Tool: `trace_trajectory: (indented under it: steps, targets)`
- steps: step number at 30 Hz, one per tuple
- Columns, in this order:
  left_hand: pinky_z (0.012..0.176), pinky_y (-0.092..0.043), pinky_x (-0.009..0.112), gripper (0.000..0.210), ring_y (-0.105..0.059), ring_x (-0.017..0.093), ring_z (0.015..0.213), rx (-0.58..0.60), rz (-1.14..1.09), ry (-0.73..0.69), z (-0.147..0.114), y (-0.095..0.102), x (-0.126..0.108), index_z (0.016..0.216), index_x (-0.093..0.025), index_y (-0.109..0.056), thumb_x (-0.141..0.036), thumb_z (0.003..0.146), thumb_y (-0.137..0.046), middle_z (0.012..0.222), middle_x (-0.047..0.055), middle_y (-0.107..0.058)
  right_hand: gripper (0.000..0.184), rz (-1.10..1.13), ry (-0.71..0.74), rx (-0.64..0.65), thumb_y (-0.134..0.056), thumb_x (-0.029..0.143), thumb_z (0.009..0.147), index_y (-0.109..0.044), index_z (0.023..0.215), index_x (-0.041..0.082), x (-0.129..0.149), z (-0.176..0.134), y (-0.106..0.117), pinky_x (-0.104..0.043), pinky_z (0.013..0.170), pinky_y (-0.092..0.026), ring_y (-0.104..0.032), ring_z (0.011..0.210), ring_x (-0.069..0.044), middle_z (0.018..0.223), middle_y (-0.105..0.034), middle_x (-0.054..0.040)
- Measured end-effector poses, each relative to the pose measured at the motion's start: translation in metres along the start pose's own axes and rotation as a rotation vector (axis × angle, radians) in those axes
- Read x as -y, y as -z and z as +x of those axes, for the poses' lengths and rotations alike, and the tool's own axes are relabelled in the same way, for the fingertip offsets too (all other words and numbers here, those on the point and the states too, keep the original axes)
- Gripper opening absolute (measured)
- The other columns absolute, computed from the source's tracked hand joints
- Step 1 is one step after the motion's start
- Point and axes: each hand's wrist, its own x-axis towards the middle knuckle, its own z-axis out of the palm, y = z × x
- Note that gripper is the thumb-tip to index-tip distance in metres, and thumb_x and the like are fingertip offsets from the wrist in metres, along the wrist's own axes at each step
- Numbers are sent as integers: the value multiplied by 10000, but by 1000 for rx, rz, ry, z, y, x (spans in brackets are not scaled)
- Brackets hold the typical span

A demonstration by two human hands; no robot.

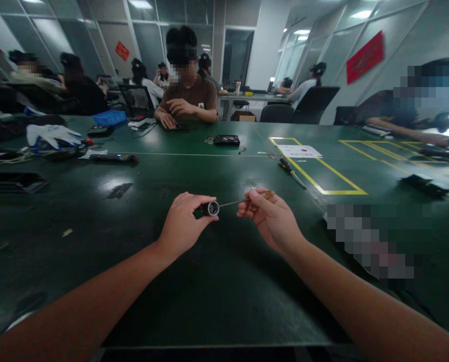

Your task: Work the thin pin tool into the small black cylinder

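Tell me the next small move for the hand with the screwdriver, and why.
Probably press the small screwdriver a little further into the open end of the small cylindrical part and begin to turn. The right hand pinches its handle, the left hand grips the part above the green table, and the thin shaft's tip already sits at the part's opening.

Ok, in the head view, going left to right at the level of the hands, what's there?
Left hand → small dark cylindrical part pinched in it → thin metal shaft of a small screwdriver → right hand gripping its handle.
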Motion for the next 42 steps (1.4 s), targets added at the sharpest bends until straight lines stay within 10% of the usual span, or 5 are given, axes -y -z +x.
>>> trace_trajectory:
  steps: [18,22,29,42]
  targets:
    - [983,-505,471,396,-693,252,975,-18,53,-40,0,0,-1,1122,-237,-764,-195,747,-883,1070,36,-790,102,-1076,730,296,-627,202,963,-713,1016,209,11,-27,-7,-299,736,-555,-744,819,-179,930,-783,-51]
    - [1009,-495,481,373,-692,247,981,0,45,-38,1,0,-3,1112,-238,-762,-182,759,-871,1072,29,-788,98,-1010,619,231,-640,247,966,-718,1018,218,10,-27,-7,-315,743,-562,-747,805,-186,914,-787,-46]
    - [968,-509,433,384,-683,236,1006,17,15,-21,0,2,-3,1136,-245,-749,-161,776,-853,1091,27,-777,244,-256,127,67,-768,432,878,-699,939,207,-1,-6,1,-359,785,-622,-753,761,-178,809,-773,-17]
    - [1123,-443,525,360,-707,235,1019,15,22,-14,0,0,-2,1124,-256,-748,-211,784,-856,1074,15,-784,88,-949,537,171,-685,281,947,-740,972,218,8,-27,-7,-310,728,-564,-742,760,-171,879,-785,-31]
